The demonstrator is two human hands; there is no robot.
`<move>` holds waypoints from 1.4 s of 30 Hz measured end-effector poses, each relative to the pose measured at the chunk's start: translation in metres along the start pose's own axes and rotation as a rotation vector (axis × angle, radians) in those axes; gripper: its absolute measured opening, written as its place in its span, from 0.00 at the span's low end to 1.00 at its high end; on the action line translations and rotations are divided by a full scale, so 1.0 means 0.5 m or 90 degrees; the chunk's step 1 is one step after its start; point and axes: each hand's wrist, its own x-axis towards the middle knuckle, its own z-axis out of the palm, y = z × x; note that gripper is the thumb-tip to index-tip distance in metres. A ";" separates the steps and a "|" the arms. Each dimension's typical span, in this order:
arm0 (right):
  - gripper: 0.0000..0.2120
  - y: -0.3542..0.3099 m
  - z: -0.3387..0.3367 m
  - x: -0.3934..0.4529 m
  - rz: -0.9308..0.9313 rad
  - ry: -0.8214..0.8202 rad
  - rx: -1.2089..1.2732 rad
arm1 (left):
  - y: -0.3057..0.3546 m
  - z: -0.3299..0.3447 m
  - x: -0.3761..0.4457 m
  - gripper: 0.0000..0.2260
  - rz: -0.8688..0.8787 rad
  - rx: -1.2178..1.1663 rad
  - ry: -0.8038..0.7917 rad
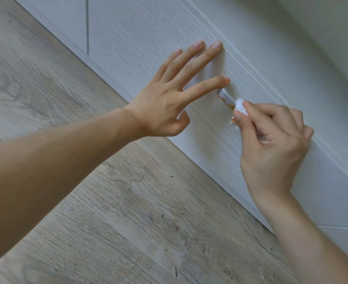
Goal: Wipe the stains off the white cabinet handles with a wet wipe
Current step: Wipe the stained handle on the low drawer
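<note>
White, grained wood fills the far side of the scene: a cabinet front (148,33) that runs on a slant from upper left to lower right, with a raised moulding line along its panel. Near its middle sits a pale handle (226,98), smeared with orange stains (231,107) along its lower right part.

The left hand (169,103) lies flat against the cabinet front just left of the handle, its fingers (191,60) straight and spread, the fingertips touching the panel. The forefinger points to the upper end of the handle and the thumb is bent inward below the palm. This hand grips nothing.

The right hand (271,136) comes in from the lower right, its fingers curled. Thumb and forefinger pinch a small wad of white wet wipe (240,105) and press it against the lower right end of the handle, right on the stained part. A little orange also shows just below the thumb tip.

Grey-brown wooden floor (87,181) boards cover the near and left part of the view, meeting the foot of the cabinet.
</note>
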 end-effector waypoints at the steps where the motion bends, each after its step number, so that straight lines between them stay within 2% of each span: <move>1: 0.07 0.000 0.003 0.004 -0.013 -0.004 -0.014 | 0.001 0.001 0.001 0.37 -0.001 0.001 0.004; 17: 0.08 -0.023 0.021 0.015 -0.023 0.011 -0.054 | 0.003 -0.002 0.002 0.38 0.001 -0.009 0.010; 23: 0.07 -0.017 0.008 -0.003 0.024 0.038 -0.014 | -0.004 -0.005 -0.002 0.38 -0.013 -0.035 0.007; 29: 0.07 -0.024 0.047 0.019 -0.078 0.088 -0.076 | -0.003 -0.003 -0.002 0.38 -0.017 -0.031 0.012; 32: 0.07 -0.014 0.044 0.013 -0.092 0.098 -0.092 | -0.005 -0.003 -0.002 0.38 -0.016 -0.032 0.016; 37: 0.06 -0.040 0.060 0.026 -0.058 0.097 -0.074 | -0.001 -0.002 -0.002 0.39 -0.014 -0.023 0.019; 42: 0.07 -0.036 0.027 0.003 0.081 0.096 0.040 | -0.001 -0.005 -0.003 0.39 -0.015 -0.024 0.012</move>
